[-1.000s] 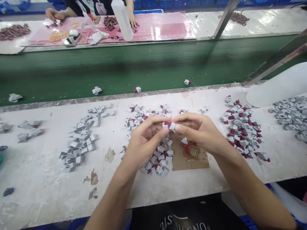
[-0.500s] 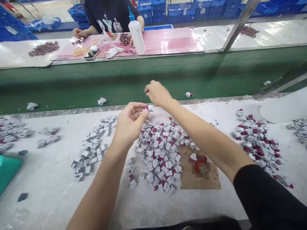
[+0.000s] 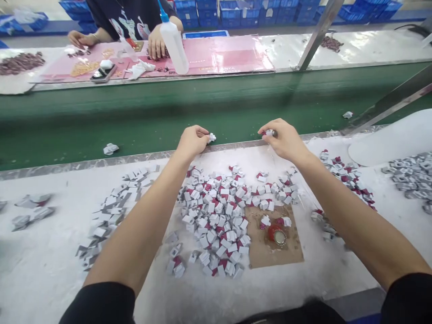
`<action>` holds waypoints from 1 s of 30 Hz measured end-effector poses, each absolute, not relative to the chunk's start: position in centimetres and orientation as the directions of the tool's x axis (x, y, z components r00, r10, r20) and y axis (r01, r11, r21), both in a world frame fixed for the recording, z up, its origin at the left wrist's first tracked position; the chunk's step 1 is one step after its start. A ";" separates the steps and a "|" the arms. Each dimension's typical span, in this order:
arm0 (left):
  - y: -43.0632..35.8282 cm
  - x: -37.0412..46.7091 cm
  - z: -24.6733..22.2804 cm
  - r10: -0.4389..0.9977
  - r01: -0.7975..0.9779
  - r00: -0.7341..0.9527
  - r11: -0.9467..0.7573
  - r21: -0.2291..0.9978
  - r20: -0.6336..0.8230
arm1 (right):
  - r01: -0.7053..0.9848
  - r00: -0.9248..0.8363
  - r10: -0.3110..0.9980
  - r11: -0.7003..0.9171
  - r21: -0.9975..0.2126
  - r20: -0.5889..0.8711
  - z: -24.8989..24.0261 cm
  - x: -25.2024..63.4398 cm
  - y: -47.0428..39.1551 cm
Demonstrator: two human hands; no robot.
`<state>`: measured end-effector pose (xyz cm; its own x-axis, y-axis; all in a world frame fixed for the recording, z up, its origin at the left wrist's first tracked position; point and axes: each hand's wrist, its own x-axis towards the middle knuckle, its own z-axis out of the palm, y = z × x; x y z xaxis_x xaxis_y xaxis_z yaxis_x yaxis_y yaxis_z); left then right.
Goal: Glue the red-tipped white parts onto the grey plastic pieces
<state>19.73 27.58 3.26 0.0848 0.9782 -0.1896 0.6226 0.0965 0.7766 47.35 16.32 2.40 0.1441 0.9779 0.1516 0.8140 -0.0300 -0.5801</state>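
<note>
My left hand (image 3: 192,145) is over the near edge of the green belt, its fingers closed on a small white plastic piece (image 3: 212,137) that pokes out past the fingertips. To its right, my right hand (image 3: 282,138) pinches a small white and dark red piece (image 3: 269,132) above the same edge. Below both hands lies a heap of small white-grey and dark red plastic pieces (image 3: 216,220). A brown cardboard square (image 3: 276,258) beside the heap carries a red, round-topped object (image 3: 278,235) and a few loose pieces.
The green belt (image 3: 151,108) runs across, with single pieces (image 3: 110,149) on it. Grey pieces (image 3: 114,207) lie left; more heaps (image 3: 413,173) lie right, near a white rounded object (image 3: 391,139). A metal post (image 3: 319,36) stands opposite. A co-worker (image 3: 131,18) sits by a white bottle (image 3: 175,47).
My hands have moved apart: the left went forward to the belt edge, the right moved rightward. The white and red piece on the belt is no longer where it lay. The view has shifted right.
</note>
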 end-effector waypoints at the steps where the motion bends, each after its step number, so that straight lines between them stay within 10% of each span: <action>1: 27.0 19.7 3.5 0.983 0.639 0.080 0.076 0.765 -0.165 | 0.815 0.150 0.976 -0.031 -0.579 0.158 3.2 48.2 14.0; 9: 16.1 17.3 7.2 0.950 0.650 0.310 -0.182 0.738 -0.039 | 0.784 0.482 0.862 -0.345 -0.516 0.156 3.9 54.2 -8.6; 16: 6.5 18.0 7.5 0.903 0.562 0.430 -0.287 0.776 0.022 | 0.686 0.627 0.723 -0.339 -0.644 0.288 3.3 51.7 -11.8; 21: -0.5 19.7 8.1 0.790 0.260 0.613 -0.229 0.938 0.022 | 0.208 0.534 0.841 -0.025 -0.978 0.092 5.1 44.1 -11.2; 26: -4.0 22.1 7.4 0.823 -0.078 0.543 -0.145 0.986 0.164 | -0.319 0.396 0.916 0.070 -0.945 -0.065 5.9 37.6 -10.4; 30: -4.1 22.2 6.6 0.856 -0.026 0.453 -0.265 0.964 0.247 | -0.361 0.403 0.909 0.049 -0.931 -0.108 5.8 36.0 -10.3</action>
